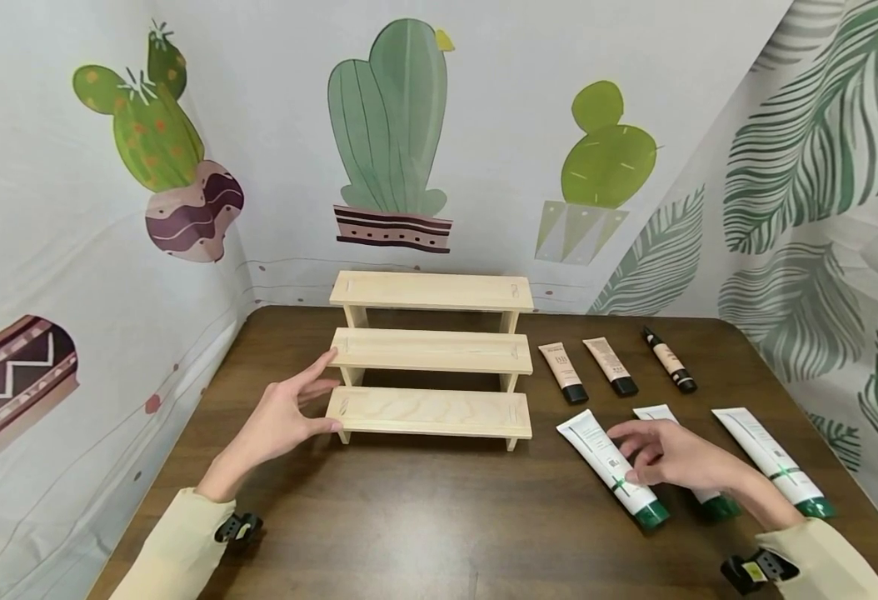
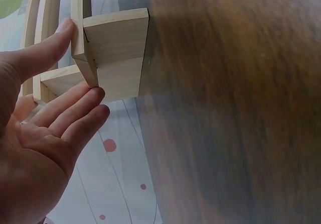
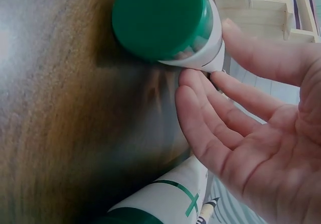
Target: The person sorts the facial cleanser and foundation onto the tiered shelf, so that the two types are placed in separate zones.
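Note:
A three-step pale wooden rack (image 1: 431, 412) stands on the brown table. My left hand (image 1: 277, 417) is at its left end, thumb at the bottom step and index finger at the middle step. In the left wrist view its fingertips (image 2: 98, 96) meet a step's corner, the fingers fairly straight. My right hand (image 1: 679, 454) is beside the nearest white tube (image 1: 604, 454) with a green cap, thumb tip over its edge and fingers loosely bent. The right wrist view shows thumb and fingers apart beside that tube; firm contact is unclear. A second white tube (image 1: 652, 412) lies partly hidden beneath this hand.
A third white tube (image 1: 765, 454) lies farther right. Behind are two small beige tubes (image 1: 562, 371) (image 1: 610, 365) with black caps and a slim black-and-beige tube (image 1: 667, 358). A cactus-printed cloth (image 1: 484, 167) hangs along the table's back edge.

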The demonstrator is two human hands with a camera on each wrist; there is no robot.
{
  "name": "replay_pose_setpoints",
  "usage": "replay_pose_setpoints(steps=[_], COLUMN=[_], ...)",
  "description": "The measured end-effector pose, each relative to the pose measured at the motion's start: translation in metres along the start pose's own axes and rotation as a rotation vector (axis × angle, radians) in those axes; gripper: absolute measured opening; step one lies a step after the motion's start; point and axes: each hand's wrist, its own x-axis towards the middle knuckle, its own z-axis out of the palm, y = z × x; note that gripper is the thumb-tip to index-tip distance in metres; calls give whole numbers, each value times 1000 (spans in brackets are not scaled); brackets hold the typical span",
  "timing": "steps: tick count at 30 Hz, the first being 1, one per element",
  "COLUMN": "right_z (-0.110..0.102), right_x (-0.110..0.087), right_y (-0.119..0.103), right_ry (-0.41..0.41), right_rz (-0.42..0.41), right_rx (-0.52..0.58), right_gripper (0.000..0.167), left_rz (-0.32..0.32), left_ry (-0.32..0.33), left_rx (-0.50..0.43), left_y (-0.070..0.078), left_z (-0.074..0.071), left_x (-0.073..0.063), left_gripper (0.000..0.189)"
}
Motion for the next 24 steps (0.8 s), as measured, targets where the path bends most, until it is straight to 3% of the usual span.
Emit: replay_pose_setpoints(steps=[24], right_z=[-2], right_x=[12], right_y=[-3], right_ry=[-45], right_rz=[41], right_rx=[-24], right_gripper=[53], left_rz=[-12], left_ry=[-5], left_rx=[-16], left_y=[-1], left_z=[0], left_x=[1], left_gripper=[111])
